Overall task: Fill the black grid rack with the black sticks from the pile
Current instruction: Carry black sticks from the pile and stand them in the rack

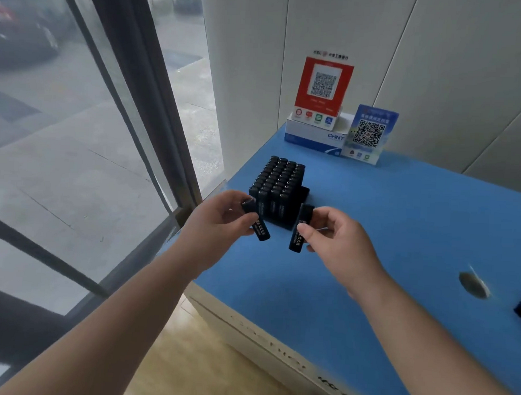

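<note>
The person's left hand (222, 216) is pinching a short black plastic stick with white lettering (256, 221) between thumb and curled fingers, tilting it so its top end is leaning toward the near left corner of the black grid rack (279, 192). The right hand (338, 236) is gripping a second black lettered stick (301, 227) in the same way, just near the rack's right side, probably so both can be dropped in quickly. The rack is sitting on the blue foam-covered table (401, 233), near its left edge, with most cells already holding upright sticks; the empty cells seem to be along the right. No pile is clearly showing.
</note>
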Available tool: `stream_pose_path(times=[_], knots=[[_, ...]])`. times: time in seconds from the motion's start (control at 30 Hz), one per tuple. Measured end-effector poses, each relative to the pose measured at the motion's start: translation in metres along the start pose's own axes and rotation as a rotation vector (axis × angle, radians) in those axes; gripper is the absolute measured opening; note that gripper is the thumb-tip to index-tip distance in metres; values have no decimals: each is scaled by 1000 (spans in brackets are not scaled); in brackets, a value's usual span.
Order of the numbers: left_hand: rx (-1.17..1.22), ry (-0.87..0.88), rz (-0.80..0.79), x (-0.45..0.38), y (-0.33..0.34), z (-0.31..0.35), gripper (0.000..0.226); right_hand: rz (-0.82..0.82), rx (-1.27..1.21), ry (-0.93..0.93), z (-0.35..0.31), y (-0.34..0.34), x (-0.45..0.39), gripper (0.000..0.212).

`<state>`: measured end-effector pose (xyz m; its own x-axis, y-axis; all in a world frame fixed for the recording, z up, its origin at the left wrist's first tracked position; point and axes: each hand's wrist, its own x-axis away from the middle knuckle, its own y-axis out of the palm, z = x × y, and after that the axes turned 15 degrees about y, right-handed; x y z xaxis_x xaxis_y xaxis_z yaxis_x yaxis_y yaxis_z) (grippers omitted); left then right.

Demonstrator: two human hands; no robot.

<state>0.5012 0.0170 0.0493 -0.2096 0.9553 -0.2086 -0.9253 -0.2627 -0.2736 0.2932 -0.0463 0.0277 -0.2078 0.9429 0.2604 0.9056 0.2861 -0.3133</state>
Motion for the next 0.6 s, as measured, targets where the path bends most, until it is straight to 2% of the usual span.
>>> stream_pose_path(times=[0.13,0.27,0.37,0.5,0.6], knots=[[-112,58,-61,-39,3,-11,11,51,-2,42,2,3,-22,5],[-198,194,-142,-78,4,-24,13,130,7,62,2,12,-39,7],[-281,337,-281,-104,0,-37,20,195,40,32,-2,23,-48,9],[-399,560,-450,-131,-5,-60,19,281,66,5,-6,37,-58,28],[-447,668,-546,-140,-7,-71,19,318,22,17,-4,46,-62,24]])
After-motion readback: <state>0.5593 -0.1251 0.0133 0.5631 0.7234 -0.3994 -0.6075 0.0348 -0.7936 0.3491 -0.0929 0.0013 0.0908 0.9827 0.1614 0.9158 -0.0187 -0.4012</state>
